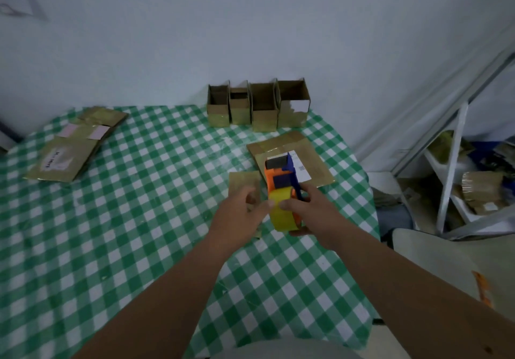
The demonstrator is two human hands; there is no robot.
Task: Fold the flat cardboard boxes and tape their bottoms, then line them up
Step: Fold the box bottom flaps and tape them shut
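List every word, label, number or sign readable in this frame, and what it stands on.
No text reads with certainty.
White label on the flat brown cardboard box at far left: dark handwriting, too blurred.
White printed label on the flat cardboard box behind the orange tape dispenser: print too small.
Pink labels: no visible text.

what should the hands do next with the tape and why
Probably peel the tape end free: the right hand holds the dispenser, the left hand fingers touch the yellow roll, and a small box lies just behind, seemingly waiting.

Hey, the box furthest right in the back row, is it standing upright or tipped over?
Upright. The rightmost box stands on its base, open top facing up, beside the three others.
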